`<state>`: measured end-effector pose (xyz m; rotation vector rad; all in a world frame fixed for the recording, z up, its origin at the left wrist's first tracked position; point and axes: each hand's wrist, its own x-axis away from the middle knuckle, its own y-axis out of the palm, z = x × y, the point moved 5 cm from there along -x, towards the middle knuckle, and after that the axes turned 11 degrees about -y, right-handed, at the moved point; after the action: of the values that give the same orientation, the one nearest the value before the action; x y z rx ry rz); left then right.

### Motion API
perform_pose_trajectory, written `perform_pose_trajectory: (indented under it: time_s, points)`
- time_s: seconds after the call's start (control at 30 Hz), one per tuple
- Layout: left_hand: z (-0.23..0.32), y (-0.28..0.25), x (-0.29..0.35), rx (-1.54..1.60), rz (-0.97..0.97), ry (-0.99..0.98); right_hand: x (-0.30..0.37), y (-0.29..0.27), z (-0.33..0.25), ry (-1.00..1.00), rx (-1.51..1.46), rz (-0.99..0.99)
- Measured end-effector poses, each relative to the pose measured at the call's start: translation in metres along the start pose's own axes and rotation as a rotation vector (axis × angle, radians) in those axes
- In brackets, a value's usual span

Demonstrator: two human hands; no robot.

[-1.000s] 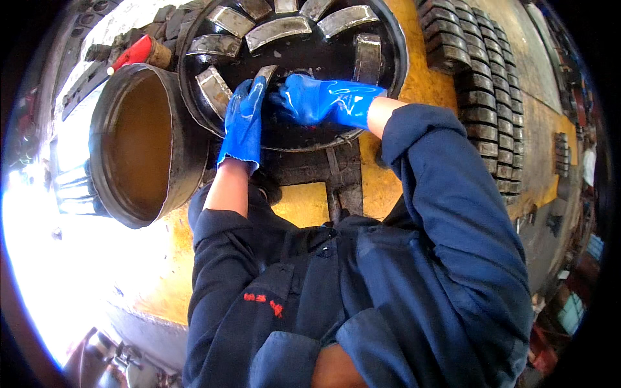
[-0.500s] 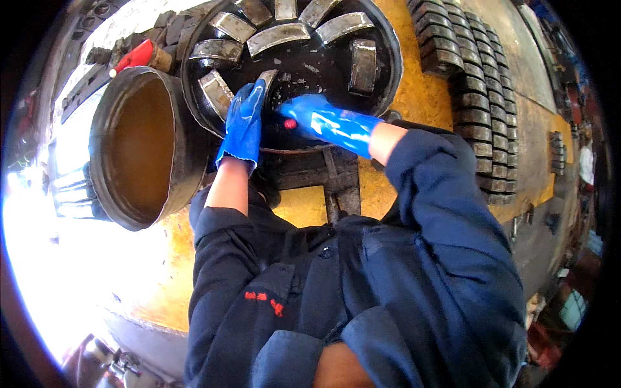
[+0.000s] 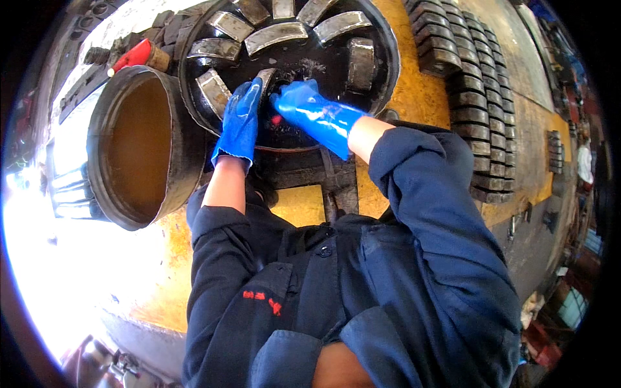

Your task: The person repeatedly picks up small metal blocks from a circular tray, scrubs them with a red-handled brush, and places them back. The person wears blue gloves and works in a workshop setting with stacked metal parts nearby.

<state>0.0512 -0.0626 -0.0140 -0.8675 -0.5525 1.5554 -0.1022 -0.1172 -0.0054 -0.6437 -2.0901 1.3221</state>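
Observation:
Both my hands wear blue rubber gloves and work over a large round metal basin (image 3: pixel 391 87) of dark liquid. My left hand (image 3: pixel 239 118) is closed along the side of a curved metal block (image 3: pixel 265 77), whose upper end shows past the fingers, tilted up. My right hand (image 3: pixel 299 103) makes a fist just right of that block. A small red end (image 3: pixel 277 120) pokes out below the fist, looking like a tool's handle; the rest is hidden. Other curved blocks, such as a long one (image 3: pixel 277 37), lie around inside the basin.
A deep metal drum (image 3: pixel 187 152) with a brown inside stands tilted at left. Behind it lies a red-handled brush (image 3: pixel 132 57) near dark blocks. Stacked rows of curved blocks (image 3: pixel 471 113) fill the right side of the yellow surface (image 3: pixel 414 84).
My right fist has shifted left, closer to the block, and the red end has moved left with it. My left hand stays on the block, almost unmoved.

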Motion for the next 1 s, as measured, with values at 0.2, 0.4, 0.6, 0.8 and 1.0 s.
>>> perform_pose_trajectory:
  time_s: [0.2,0.4,0.6,0.8,1.0]
  points:
    - [0.001,-0.005,0.001,-0.006,-0.014,-0.028,-0.018,0.011,0.048,0.087,-0.216,-0.037]
    - [0.005,-0.009,0.004,-0.060,0.008,-0.029,0.000,0.056,0.068,0.142,-1.396,0.101]
    - [0.015,-0.014,-0.007,0.223,-0.080,-0.265,0.009,0.083,0.123,0.197,-1.109,0.612]
    - [0.051,-0.050,0.009,0.860,-0.198,-0.744,0.003,0.081,0.067,0.334,-0.752,0.550]
    - [0.061,-0.016,-0.020,0.767,-0.252,-0.619,-0.002,0.044,0.123,-0.260,-0.564,0.415]
